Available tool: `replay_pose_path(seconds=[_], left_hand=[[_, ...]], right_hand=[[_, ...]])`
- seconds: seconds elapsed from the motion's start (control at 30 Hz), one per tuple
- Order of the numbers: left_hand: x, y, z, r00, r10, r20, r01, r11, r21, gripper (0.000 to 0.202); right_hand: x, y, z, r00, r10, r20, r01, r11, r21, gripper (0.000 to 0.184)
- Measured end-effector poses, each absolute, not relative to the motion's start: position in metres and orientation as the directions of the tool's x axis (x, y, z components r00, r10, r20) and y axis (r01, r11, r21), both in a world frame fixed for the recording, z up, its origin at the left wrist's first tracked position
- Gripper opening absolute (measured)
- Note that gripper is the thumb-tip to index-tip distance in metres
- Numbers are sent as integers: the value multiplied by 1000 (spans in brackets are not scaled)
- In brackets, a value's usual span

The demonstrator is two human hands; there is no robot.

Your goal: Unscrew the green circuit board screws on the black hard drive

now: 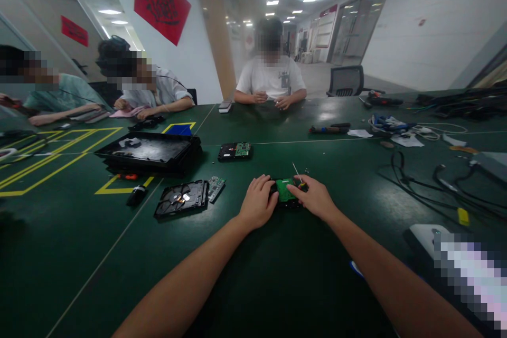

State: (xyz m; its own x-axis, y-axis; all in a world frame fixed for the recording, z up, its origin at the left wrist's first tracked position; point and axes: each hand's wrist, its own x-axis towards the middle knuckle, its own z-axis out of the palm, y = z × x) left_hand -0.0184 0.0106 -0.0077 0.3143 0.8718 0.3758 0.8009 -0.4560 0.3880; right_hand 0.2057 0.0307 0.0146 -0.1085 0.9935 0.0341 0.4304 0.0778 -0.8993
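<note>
A hard drive with a green circuit board (pixel 283 190) facing up lies on the table in front of me. My left hand (pixel 258 202) is closed around its left side, fingers along the edge. Tucked in my right hand (pixel 315 195) is a screwdriver (pixel 297 173), its thin shaft sticking up and away from me. The right thumb and fingertips also touch the board's right side. Left of my hands lie a black hard drive (pixel 181 198) and a small loose circuit board (pixel 216 189). Farther off sits another hard drive (pixel 234 151) with its board showing.
Stacked black trays (pixel 148 149) stand at left, near a black computer mouse (pixel 137 195). Black cables (pixel 412 182) and a pale device (pixel 430 235) lie at right. Tools (pixel 329 129) and bundled cables (pixel 390 124) are farther back. Three people sit across and to the left.
</note>
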Motion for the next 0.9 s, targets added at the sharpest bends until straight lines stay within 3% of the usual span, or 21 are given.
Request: replay_pose_path(seconds=[0.17, 0.37, 0.53, 0.6, 0.7, 0.8, 0.9], left_hand=[[-13, 4, -1, 365, 854, 372, 814, -486, 317, 44], [-7, -2, 6, 443, 821, 361, 800, -543, 254, 51], [-7, -1, 8, 447, 823, 351, 805, -541, 243, 53], [-7, -2, 10, 450, 820, 354, 806, -543, 235, 54], [-2, -7, 13, 458, 802, 383, 797, -561, 223, 59], [6, -15, 16, 524, 752, 399, 748, -631, 206, 60], [14, -21, 17, 587, 727, 356, 709, -674, 207, 59]], right_hand=[[208, 29, 14, -69, 996, 64, 384, 85, -919, 39], [207, 26, 16, -89, 992, 90, 492, 122, -862, 52], [217, 32, 17, 25, 977, 210, 526, 166, -834, 40], [228, 38, 18, 85, 951, 297, 599, 189, -778, 38], [245, 46, 18, 74, 913, 402, 789, 193, -584, 38], [255, 52, 14, 58, 950, 308, 888, 92, -451, 39], [255, 56, 8, -38, 966, 254, 909, 139, -393, 41]])
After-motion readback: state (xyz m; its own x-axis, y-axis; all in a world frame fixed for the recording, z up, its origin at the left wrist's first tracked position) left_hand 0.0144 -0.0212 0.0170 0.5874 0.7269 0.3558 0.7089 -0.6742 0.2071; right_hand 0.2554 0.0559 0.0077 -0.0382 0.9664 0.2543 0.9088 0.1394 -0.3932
